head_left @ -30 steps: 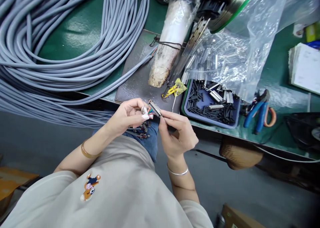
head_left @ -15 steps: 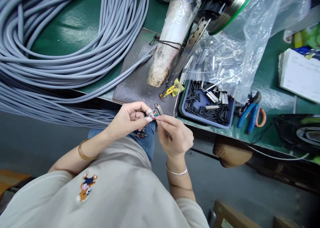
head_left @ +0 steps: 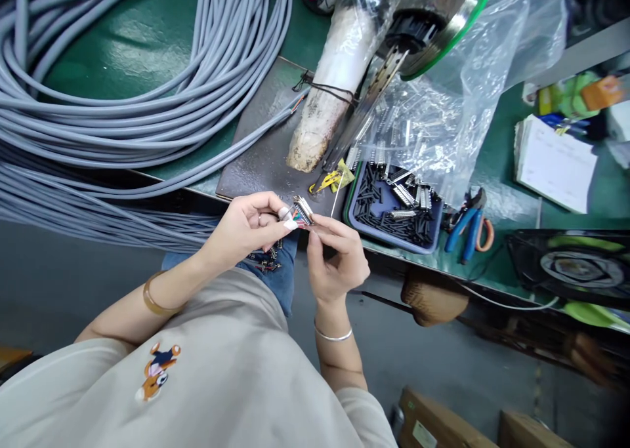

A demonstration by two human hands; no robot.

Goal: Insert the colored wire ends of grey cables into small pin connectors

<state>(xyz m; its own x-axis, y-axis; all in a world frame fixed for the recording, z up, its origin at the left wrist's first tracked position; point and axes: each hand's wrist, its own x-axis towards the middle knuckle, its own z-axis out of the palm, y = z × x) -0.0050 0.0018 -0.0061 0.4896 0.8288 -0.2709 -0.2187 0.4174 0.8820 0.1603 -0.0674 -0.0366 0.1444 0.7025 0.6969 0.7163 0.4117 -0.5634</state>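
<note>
My left hand is closed, its thumb and forefinger pinching the coloured wires at a cable's end. A metal multi-pin connector sits at those wires, just past my left fingertips. My right hand meets it from the other side, forefinger on the connector's right end and thumb curled just below. Exactly what the right fingertips grip is partly hidden. Below the hands, several small connectors with wires lie on my lap.
Grey cables cover the bench's left. A wrapped white cylinder and a solder spool stand ahead. A blue tray holds black sleeves and connectors, beside a plastic bag. Pliers, papers and a black fan are right.
The connector has turned and now sits against my right forefinger. My right fingers have shifted from the wires toward the connector. The view has moved slightly to the right.
</note>
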